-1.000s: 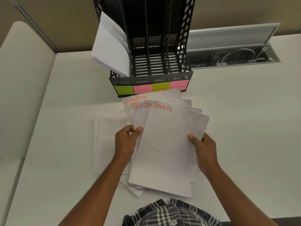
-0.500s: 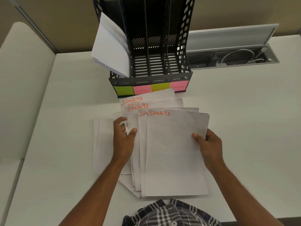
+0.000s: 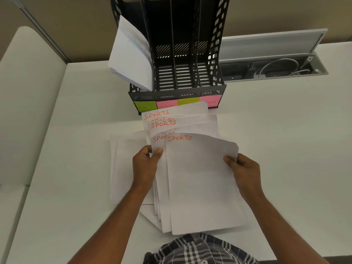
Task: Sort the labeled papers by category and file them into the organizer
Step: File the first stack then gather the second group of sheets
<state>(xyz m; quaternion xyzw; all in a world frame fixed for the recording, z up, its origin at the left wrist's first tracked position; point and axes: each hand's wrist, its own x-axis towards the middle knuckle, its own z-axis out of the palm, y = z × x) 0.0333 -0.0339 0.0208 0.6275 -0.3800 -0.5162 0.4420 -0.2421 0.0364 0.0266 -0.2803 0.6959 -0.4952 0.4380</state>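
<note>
While my left hand point(image 3: 145, 164) pinches the fanned white SPORTS-labelled paper sheets point(image 3: 200, 183), my right hand point(image 3: 244, 169) grips their right edge, just short of the black slotted plastic organizer point(image 3: 179, 79).

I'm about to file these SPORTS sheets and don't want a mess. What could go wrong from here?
1. The SPORTS sheets are fanned unevenly, so some may slip or snag entering a slot.
2. Their top edges cover the organizer labels, inviting a wrong slot.
3. The filed papers lean outward and might spill if bumped.

On your white table point(image 3: 276, 149): black organizer point(image 3: 178, 92) at the far edge, loose white sheets point(image 3: 123, 164) left of centre, open cable tray point(image 3: 274, 68) at far right.
</note>
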